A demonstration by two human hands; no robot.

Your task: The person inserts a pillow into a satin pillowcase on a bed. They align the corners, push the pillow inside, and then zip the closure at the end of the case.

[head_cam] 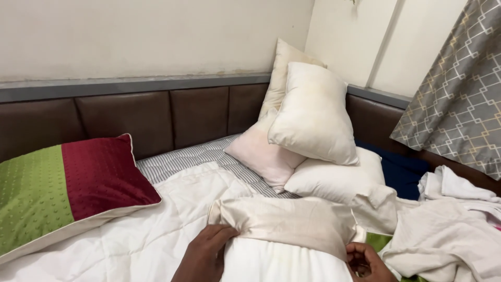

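1. A cream, satin-like pillowcase end [284, 222], creased and slightly yellowed, lies across a plump white pillow [282, 263] at the bottom centre of the view, on the bed right in front of the person. The cream fabric forms a wide band with its open edge turned toward the hands.
2. The left hand [206, 253] rests on the left corner of the cream band, its fingers bent and close together, fingertips pressing on the fabric edge; whether the thumb pinches from below cannot be told.
3. The right hand [368, 261] is at the band's right corner, fingers curled inward and gripping the fabric edge, partly cut off by the frame.
4. Under and to the left of the pillow spreads a white quilted duvet [156, 230], rumpled.
5. On the left lies a square cushion with a green dotted half and a maroon half, trimmed in cream [68, 190], leaning on the duvet.
6. Beyond the duvet, a grey-and-white striped sheet [193, 156] shows.
7. Four bare white and pale pink pillows [313, 115] are stacked in the corner just behind the held pillow, well within reach.
8. To the right lies a heap of crumpled white linen [449, 224], with a strip of green fabric [377, 240] touching the right hand's side.
9. A brown padded leather-look headboard [135, 117] runs along the wall, and a grey curtain with a geometric lattice pattern [459, 89] hangs at the upper right.
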